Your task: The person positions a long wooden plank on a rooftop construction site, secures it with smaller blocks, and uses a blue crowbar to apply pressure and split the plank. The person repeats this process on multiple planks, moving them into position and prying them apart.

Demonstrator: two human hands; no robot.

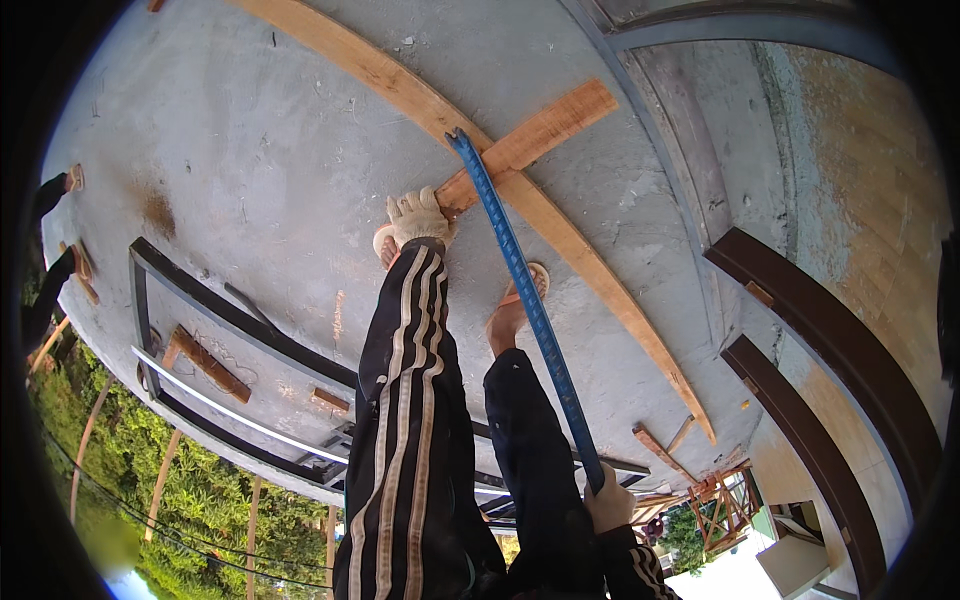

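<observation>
A long blue pry bar [525, 285] slants up through the middle, its forked tip over the long thin wooden board [590, 265]. My right hand [607, 498], in a pale glove, is closed round the bar's lower end. A short wooden board [555, 125] lies across the long one, beside the bar's claw. At its near left end is my left hand [415, 218], also gloved, with fingers bent against the wood; the thumb is hidden. Whether the claw bites between the boards, I cannot tell. My sandalled feet stand on the concrete, one partly behind the left hand.
Dark metal frames [240, 310] lie at the left, with a wooden offcut [212, 365] among them. Two brown beams [830, 340] lie at the right. A metal-edged step [690, 190] borders the floor there. Another person's feet [78, 262] are at the far left.
</observation>
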